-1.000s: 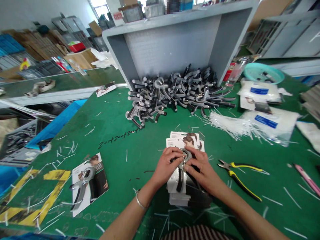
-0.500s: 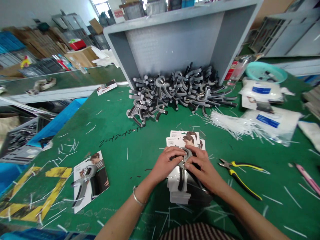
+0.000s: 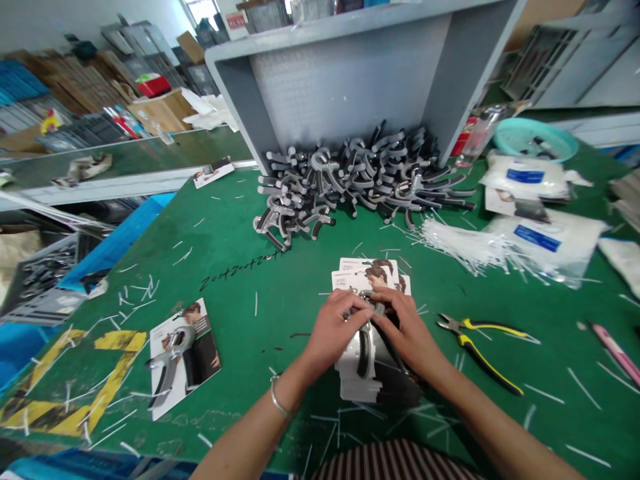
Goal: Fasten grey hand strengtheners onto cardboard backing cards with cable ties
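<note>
A grey-and-black hand grip strengthener (image 3: 365,353) lies on a stack of printed backing cards (image 3: 358,391) in front of me. My left hand (image 3: 333,328) is closed at the strengthener's coiled top, thumb and fingertips pinched together. From the other side my right hand (image 3: 406,328) grips the same top, its fingers curled over it and its thumb meeting the left thumb. Whatever thin piece may be between the fingertips is hidden. Off to the left, another strengthener (image 3: 189,363) rests on its own card (image 3: 207,323).
A heap of strengtheners (image 3: 345,177) spills from a tipped grey crate (image 3: 345,73). White cable ties (image 3: 455,243) lie beside plastic bags (image 3: 565,243). Yellow-and-black cutting pliers (image 3: 480,353) sit right of my hands, then a pink-handled tool (image 3: 615,353). Cut tie ends litter the green table (image 3: 240,387).
My left fingers have drawn in tighter toward the right thumb at the strengthener's top. The strengthener and cards stay put; the view has shifted slightly.
</note>
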The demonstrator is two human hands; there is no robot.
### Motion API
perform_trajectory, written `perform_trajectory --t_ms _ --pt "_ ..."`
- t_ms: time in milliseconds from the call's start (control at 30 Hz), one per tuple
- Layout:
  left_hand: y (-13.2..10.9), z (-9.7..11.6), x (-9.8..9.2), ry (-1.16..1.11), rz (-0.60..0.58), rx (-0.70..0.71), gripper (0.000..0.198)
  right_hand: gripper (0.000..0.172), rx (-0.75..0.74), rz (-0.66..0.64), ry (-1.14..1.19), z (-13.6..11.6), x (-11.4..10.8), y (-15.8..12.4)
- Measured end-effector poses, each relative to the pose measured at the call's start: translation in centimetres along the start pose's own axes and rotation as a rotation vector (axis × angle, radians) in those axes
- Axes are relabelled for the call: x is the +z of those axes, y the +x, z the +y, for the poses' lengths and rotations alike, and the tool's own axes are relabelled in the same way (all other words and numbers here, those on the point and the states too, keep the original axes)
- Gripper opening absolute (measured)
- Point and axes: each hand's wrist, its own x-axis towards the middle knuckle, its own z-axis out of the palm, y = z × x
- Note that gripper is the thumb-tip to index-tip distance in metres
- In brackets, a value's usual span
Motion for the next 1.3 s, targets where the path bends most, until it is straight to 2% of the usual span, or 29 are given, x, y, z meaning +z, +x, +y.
perform_trajectory --t_ms 133,233,333,400,433,500,533,600,667,733,833,967,1100,1200,1300 --pt "-2.9 0.9 2.0 0.307 -0.042 0.270 0.017 0.032 -0.035 0.013 -0.016 0.3 0.3 0.0" --pt "-5.8 0.2 3.4 0.437 -0.114 0.390 0.018 0.032 -0.040 0.024 -0.041 0.4 0.6 0.1" --pt "-7.8 -0.2 3.5 0.458 -0.191 0.468 0.016 0.027 -0.058 0.048 -0.053 0.4 0.7 0.3" --pt "-8.5 0.1 2.8 0.451 -0.145 0.415 0.014 0.023 -0.074 0.069 -0.052 0.0 0.2 0.1" --pt "-8.8 0.3 2.2 0.459 -0.065 0.345 0.017 0.020 -0.082 0.074 -0.056 -0.3 -0.2 -0.1" --pt "-9.1 0.7 1.0 0.497 0.114 0.172 0.039 0.014 -0.101 0.039 -0.076 -1.2 -1.2 -1.1" --pt "-9.2 0.8 0.5 0.518 0.164 0.101 0.049 0.011 -0.109 -0.006 -0.089 -1.7 -1.8 -1.7" --pt "-9.3 0.7 -0.1 0.541 0.142 0.028 0.057 0.010 -0.122 -0.139 -0.129 -2.9 -2.5 -2.9" --pt "-9.2 0.6 -0.3 0.534 0.048 0.008 0.043 0.009 -0.138 -0.254 -0.214 -3.9 -2.5 -4.0" --pt "-9.0 0.5 -0.3 0.515 0.010 -0.011 0.021 0.006 -0.165 -0.314 -0.348 -4.7 -1.8 -4.5" --pt "-8.5 0.5 -0.3 0.491 0.014 -0.066 0.006 0.005 -0.219 -0.329 -0.537 -5.5 -0.3 -4.3" --pt "-8.4 0.4 -0.6 0.434 0.027 -0.110 0.013 0.016 -0.276 -0.286 -0.672 -5.9 0.9 -3.7" --pt "-9.1 0.1 -1.1 0.256 0.051 -0.141 0.023 0.022 -0.300 -0.294 -0.714 -6.0 0.9 -3.4" --pt "-9.4 -0.4 -1.3 0.085 0.072 -0.202 0.019 0.019 -0.290 -0.289 -0.720 -6.2 0.7 -3.2" --pt "-9.3 -1.0 -1.3 -0.044 0.073 -0.217 0.014 0.015 -0.236 -0.308 -0.601 -6.5 0.4 -2.7"
